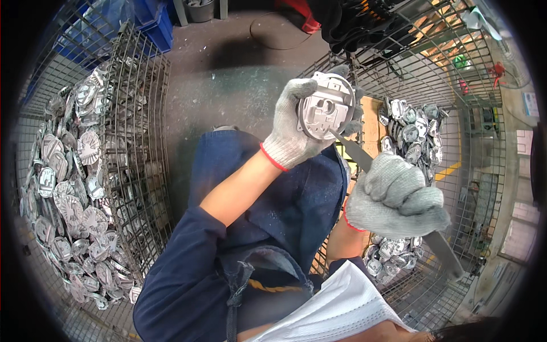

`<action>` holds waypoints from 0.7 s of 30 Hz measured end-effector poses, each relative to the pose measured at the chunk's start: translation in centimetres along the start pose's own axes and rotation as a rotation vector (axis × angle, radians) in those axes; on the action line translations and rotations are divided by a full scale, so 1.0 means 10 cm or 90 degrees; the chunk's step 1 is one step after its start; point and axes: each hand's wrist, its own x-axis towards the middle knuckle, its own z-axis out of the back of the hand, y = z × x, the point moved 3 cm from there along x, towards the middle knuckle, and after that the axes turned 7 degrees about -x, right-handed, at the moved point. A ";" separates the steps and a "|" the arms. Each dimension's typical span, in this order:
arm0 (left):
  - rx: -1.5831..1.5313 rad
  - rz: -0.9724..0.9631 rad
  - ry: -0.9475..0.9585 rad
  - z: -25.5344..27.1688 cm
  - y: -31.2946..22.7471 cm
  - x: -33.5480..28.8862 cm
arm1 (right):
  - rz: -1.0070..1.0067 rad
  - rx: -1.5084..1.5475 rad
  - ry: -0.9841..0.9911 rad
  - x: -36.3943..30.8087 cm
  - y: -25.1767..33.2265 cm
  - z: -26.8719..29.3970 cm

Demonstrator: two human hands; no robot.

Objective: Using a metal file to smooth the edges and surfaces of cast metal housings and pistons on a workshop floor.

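Note:
My left hand (288,122), in a grey knit glove with a red cuff, grips a round cast-metal part (326,108) by its rim. The part's recessed side, with raised ribs and holes, faces up toward me. Closed in a fist, my gloved right hand (396,196) holds a flat metal file (446,255). One end of the file sticks out below the fist; its narrow other end reaches the lower edge of the part. Whether the tip touches the metal I cannot tell for sure.
At the left a wire cage (139,142) holds a heap of similar metal castings (71,208). Another wire basket (467,148) on the right has more castings (411,131) beside cardboard (371,122). Blue bins (154,25) stand far left, and black gloves (364,25) hang over the far mesh.

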 end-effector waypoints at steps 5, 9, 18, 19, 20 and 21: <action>0.097 -0.080 -0.084 0.00 0.00 0.02 | -0.158 0.118 -0.015 0.21 -0.14 0.03; 0.011 -0.045 0.041 -0.13 0.05 -0.02 | -0.074 0.202 0.036 0.32 0.02 0.09; -0.028 -0.023 0.064 -0.04 -0.07 0.01 | 0.061 0.051 0.082 0.25 0.39 0.02; -0.040 -0.004 0.093 -0.05 -0.06 0.01 | 0.054 0.013 0.123 0.25 0.38 0.00; -0.076 0.013 0.083 -0.04 -0.05 0.01 | 0.056 -0.009 0.079 0.24 0.35 0.00; -0.076 0.013 0.084 -0.04 -0.04 0.00 | 0.046 -0.011 0.049 0.21 0.32 0.00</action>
